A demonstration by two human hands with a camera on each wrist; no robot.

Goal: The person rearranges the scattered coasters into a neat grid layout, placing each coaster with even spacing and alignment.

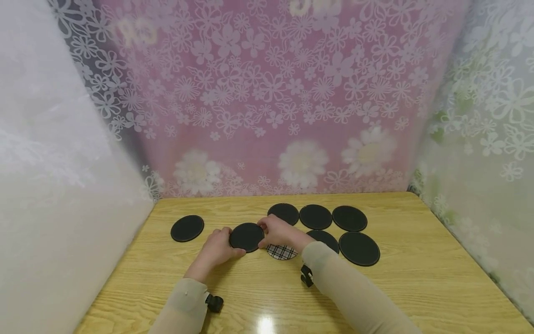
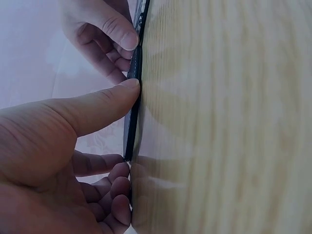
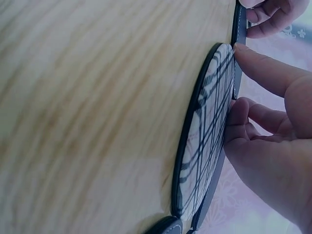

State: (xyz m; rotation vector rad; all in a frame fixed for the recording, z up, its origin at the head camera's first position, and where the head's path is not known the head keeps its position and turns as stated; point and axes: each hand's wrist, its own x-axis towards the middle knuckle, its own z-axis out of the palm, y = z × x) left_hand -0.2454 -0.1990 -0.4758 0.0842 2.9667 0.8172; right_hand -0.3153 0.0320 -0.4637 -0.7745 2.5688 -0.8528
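A round black coaster (image 1: pixel 247 237) with a stitched rim lies between both hands near the middle of the wooden table. My left hand (image 1: pixel 219 248) holds its left side, the thumb at the near edge and the fingers round the far side. At the right edge, my right hand (image 1: pixel 278 231) grips it between thumb and fingers. Partly beneath the right hand is a coaster with a black-and-white plaid face up (image 3: pixel 204 141); it lies beside the held one. In the left wrist view the held coaster (image 2: pixel 131 117) appears edge-on, close to the tabletop.
Black coasters form a back row: one (image 1: pixel 283 213) behind the right hand, one (image 1: pixel 315 217) in the middle, one (image 1: pixel 349 218) at right. Two more (image 1: pixel 323 240) (image 1: pixel 359 249) lie in front. Another coaster (image 1: pixel 187 228) sits alone at left. A flowered curtain (image 1: pixel 271 116) hangs behind the table.
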